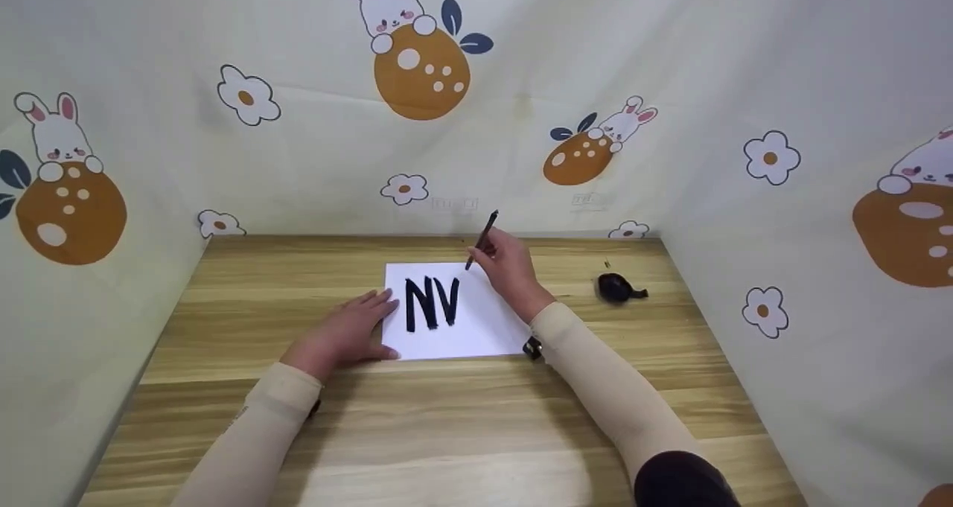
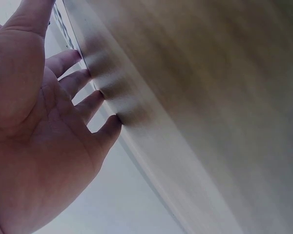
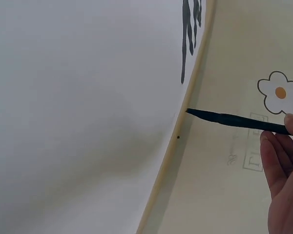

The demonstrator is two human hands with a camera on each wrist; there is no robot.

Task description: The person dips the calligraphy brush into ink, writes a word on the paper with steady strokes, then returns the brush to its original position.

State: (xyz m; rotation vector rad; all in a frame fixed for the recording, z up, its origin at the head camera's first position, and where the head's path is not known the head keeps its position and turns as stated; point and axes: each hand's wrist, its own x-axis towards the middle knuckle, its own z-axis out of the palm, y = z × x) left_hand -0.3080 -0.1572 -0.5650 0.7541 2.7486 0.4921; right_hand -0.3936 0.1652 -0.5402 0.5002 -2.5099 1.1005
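A white sheet of paper [image 1: 484, 336] lies on the wooden table, with thick black strokes [image 1: 409, 306] on its left half that read like "NV". My left hand [image 1: 342, 336] rests at the sheet's left edge, fingers spread, fingertips and thumb touching the border. The left wrist view shows that hand [image 2: 49, 126] with its palm raised off the surface. Between thumb and fingers my right hand [image 1: 510, 265] pinches a slim black pen-like tool [image 1: 482, 240] over the upper part of the paper. In the right wrist view the tool's narrow tip [image 3: 190, 111] appears near the sheet's far edge; contact cannot be told.
A rounded black object [image 1: 615, 288] with a short stub lies on the table [image 1: 417, 432] to the right of the paper. Beyond it sits a tiny dark bit [image 1: 607, 263]. Cloth walls [image 1: 521, 120] printed with rabbits and flowers enclose the table's back and sides.
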